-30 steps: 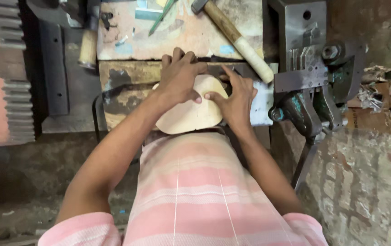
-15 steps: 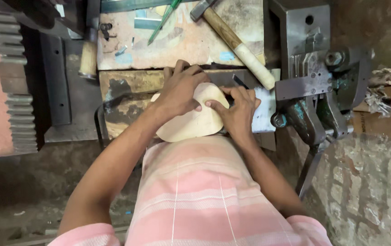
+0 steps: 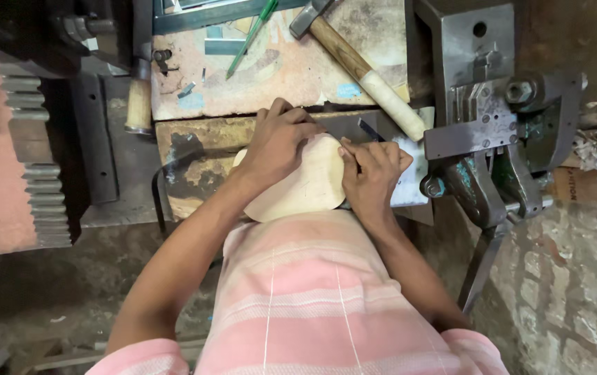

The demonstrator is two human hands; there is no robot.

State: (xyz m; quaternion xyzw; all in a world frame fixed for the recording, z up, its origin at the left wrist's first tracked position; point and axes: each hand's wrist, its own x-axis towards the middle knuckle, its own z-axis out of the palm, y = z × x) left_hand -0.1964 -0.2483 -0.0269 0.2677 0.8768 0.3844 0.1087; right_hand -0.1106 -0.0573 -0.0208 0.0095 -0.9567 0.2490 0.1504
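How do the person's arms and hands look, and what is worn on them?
Both hands, left hand and right hand, are bare: no gloves, rings or watch visible. The forearms are uncovered. Short sleeves of a pink shirt with pale stripes end near the shoulders.

Pale cream leather piece (image 3: 305,191); pink shirt (image 3: 312,298) with white stripes; hammer (image 3: 361,66) handle brown, fading to off-white; green pen (image 3: 251,35); table (image 3: 277,76) blotchy pink-tan; grey metal press (image 3: 486,118)
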